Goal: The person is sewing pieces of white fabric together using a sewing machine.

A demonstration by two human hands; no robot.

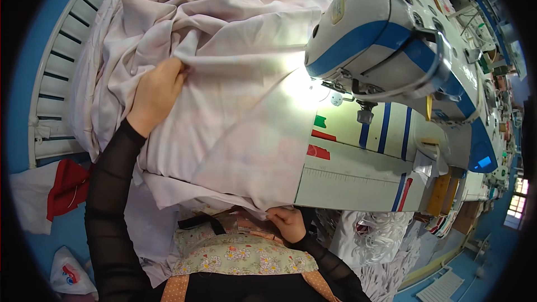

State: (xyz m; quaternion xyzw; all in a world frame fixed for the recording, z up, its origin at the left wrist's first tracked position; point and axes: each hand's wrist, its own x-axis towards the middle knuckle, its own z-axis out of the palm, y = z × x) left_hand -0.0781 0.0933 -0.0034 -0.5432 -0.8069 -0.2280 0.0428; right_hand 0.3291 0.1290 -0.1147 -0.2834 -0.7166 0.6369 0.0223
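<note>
Apparently partway along, I have the pale pink fabric [246, 134] pinched in my left grip [158, 96] and right grip [288, 225], fairly flat between them, while its bunched folds [224, 8] beyond my left grip are not yet smoothed.

Glare by the sewing machine [358, 36] is bleaching pale fabric [229, 117] right of the left hand [158, 94], fisheye edges bending.

Fabric [240, 140] — cropped at top, screen [483, 163] — illegibly small
</note>
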